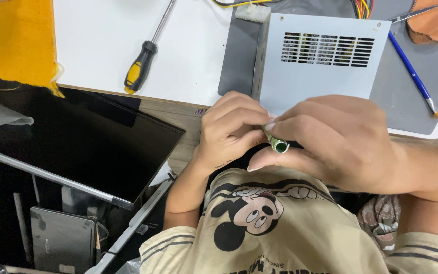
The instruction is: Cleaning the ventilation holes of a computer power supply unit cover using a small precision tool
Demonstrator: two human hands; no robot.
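The biggest thing we see is the dark flat panel (77, 142) leaning at the left, glossy and black, with a metal rail along its lower edge. Next comes the white table (102, 45), and on it a grey metal box (320, 61) with a slotted vent, sitting partly on a grey mat (432, 86); a bundle of coloured wires runs off its top edge. A yellow cloth (16, 40) covers the table's far left corner. Smaller things lie around: a screwdriver (145, 56) with a black and yellow handle to the left of the box, and a thin blue brush (411, 71) on the mat to its right. Close to the chest, just in front of the box, our left hand (229, 132) and right hand (335, 142) meet, both curled closed around a small green tube (279, 143). Only its round open end and a short stretch of its side show between the fingertips; the rest is hidden under the right hand's fingers. We judge it light and stiff, probably smooth enough to slip or roll, so a firm pinch across its sides near the end, as the thumbs and forefingers have it, seems the sound place to hold.
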